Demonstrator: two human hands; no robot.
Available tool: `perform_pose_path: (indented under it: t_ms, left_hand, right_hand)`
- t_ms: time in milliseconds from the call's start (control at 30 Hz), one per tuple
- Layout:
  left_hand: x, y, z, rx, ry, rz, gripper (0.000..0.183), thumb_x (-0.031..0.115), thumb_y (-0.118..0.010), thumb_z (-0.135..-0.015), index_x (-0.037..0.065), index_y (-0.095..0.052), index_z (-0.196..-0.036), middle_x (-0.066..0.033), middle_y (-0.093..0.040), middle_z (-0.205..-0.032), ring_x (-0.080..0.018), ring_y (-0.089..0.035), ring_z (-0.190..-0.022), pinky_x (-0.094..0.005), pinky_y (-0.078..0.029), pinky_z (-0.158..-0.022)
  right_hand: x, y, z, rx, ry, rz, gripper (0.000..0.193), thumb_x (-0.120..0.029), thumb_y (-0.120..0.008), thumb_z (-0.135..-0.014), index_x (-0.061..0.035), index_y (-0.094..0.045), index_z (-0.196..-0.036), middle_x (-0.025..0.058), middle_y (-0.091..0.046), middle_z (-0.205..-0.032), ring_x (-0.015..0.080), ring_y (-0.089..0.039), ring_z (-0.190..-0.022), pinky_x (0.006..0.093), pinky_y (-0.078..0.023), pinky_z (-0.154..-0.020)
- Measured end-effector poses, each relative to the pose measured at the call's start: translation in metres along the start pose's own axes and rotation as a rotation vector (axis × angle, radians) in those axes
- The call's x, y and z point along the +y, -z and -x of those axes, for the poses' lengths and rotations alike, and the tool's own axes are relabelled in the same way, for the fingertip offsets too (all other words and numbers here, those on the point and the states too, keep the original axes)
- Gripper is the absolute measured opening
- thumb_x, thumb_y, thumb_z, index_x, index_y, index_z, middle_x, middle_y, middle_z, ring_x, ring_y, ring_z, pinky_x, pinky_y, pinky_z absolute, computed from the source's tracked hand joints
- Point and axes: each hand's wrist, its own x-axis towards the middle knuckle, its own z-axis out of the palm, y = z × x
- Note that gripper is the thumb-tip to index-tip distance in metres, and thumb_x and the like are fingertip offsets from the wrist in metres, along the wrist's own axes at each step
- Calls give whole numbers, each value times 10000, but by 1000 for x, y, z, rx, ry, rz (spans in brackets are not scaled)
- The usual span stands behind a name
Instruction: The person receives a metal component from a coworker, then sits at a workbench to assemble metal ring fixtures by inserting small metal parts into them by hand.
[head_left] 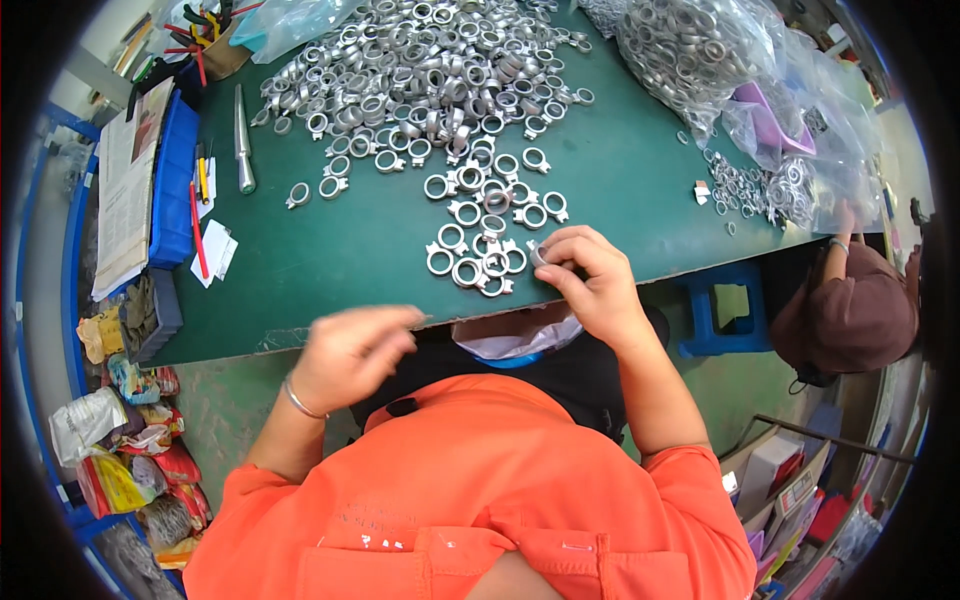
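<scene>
My right hand [597, 280] is closed at the table's near edge, thumb and fingers pinching a grey metal ring [539, 257]. Beside it, a loose cluster of similar rings [467, 270], many with small tabs on their rims, lies partly overlapping. Over the near edge, left of that cluster, hangs my left hand [358, 350]. Its fingers are stretched out and apart, slightly blurred, and I see nothing in them. From the cluster a trail of rings leads back to a big heap [420, 75] of the same kind.
A tapered metal rod [243, 140] lies on the green table [290, 250], near a blue tray [172, 190] and pens. Clear bags of rings [690, 50] and a pink scoop-like container [775, 122] stand at right. Below the edge is a white-lined container [515, 335]. Another person [850, 310] sits at right.
</scene>
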Motion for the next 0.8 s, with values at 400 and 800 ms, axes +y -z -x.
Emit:
perform_pose_path:
  t_ms: [400,800]
  left_hand:
    - [-58,-16,-4,818,1,-189,104,-41,-628,-835,-15,-662,-929,-27,-606,-727,-54,-532,-579,-194,-433,-501]
    - [-52,-21,-7,814,1,-222,92,-53,-629,-819,-13,-660,-896,-34,-577,-689,-66,-500,-542,-205,-413,-478]
  right_hand:
    - [4,19,34,-259,343,146,195,132,-634,-719,-15,-585,-837,118,-611,-1064,280,-593,-939,348,-493,-809]
    - [12,-7,-27,140,358,564,159,-95,-714,-735,-53,-597,-835,110,-516,-808,320,-502,-759,402,-449,-669]
